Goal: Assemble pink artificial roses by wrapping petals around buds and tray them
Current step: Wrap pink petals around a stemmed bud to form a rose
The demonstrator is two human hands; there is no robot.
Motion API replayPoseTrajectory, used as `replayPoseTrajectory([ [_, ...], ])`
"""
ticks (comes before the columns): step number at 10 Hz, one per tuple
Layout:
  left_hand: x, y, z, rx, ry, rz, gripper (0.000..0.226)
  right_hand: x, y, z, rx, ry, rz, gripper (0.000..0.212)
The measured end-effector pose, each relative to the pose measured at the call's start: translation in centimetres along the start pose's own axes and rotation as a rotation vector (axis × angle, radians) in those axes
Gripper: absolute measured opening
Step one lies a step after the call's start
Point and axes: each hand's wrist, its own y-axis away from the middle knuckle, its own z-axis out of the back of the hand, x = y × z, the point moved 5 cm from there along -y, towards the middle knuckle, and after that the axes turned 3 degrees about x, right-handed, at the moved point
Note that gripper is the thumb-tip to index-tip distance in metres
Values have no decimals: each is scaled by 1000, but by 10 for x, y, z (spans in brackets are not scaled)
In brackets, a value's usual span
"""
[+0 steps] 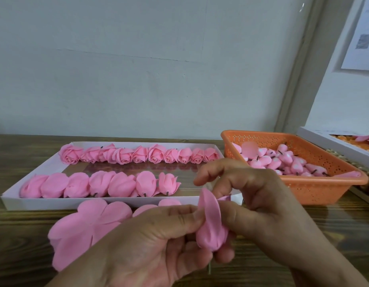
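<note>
Nearest: left hand (150, 235) and right hand (268, 206) both hold one half-wrapped rose (211, 228) in mid-air above the table (303, 245), front centre. Left fingers (185, 214) curled, thumb + index pinching the petal wrap on its left side; lower fingers cup it from below. Right thumb presses the wrap from the right side, right index bent over the top, other fingers curled behind. Thin stem pokes out under the rose, betw. the hands.

Just behind left hand: stack of flat pink petal sheets (86, 224) lying on the table, partly hidden by the hand.

Next back: shallow white tray (15, 201) w/ reflective bottom. Near row (98, 184) of 7 roses, stems facing the camera. Far row (138, 154) of approx 10 roses, faces toward the camera; right part of near row unfilled.

Right of tray: orange perforated basket (316, 189) holding a heap of pink buds (287, 160) w/ dark stems.

Far right edge: white box (316, 134), contents orange/pink, can't tell what. Wall behind.
</note>
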Motion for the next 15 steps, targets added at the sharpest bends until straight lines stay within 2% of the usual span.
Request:
replayPoseTrajectory([
  [1, 1, -1, 1, -46, 26, -29, 18, -5, -3, 2, 13, -70, -67, 4],
  [2, -1, 0, 2, -73, 51, -59, 19, -9, -6, -1, 50, -247, -147, 5],
  [3, 1, 0, 9, -87, 34, -47, 27, -9, -10, -6, 91, -379, -208, 11],
  [4, -3, 0, 7, 34, 58, 36, 39, -10, -12, -6, 107, -372, -241, 12],
  [5, -2, -1, 9, 44, 36, 52, 41, -12, -14, -6, 101, -324, -274, 11],
  [7, -3, 1, 10, -72, 71, 30, 50, -18, -17, -7, 89, -252, -309, 9],
  [8, -7, 2, 7, -135, 58, -10, 32, -15, -17, -5, 55, -251, -256, 14],
  [9, -12, 4, 9, -145, 56, -45, 25, -9, -14, 8, -104, -96, -114, 23],
  [10, -13, 6, 11, -165, 90, -60, 26, 8, -2, 21, -272, 34, 139, 30],
  [11, -12, 5, 13, -201, 67, -81, 26, 19, 8, 8, -155, 153, 216, 35],
  [12, -12, 3, 14, -218, 48, -100, 24, 17, 8, -2, -116, 317, 110, 30],
  [13, -12, 3, 18, -228, -14, -121, 22, 10, 10, 1, -210, 271, -50, 40],
  [14, -13, 4, 15, -219, -50, -138, 16, 10, 7, -2, -171, 236, -93, 38],
  [15, -14, 4, 13, -205, -93, -150, 11, 10, 5, -1, -191, 177, -54, 29],
])
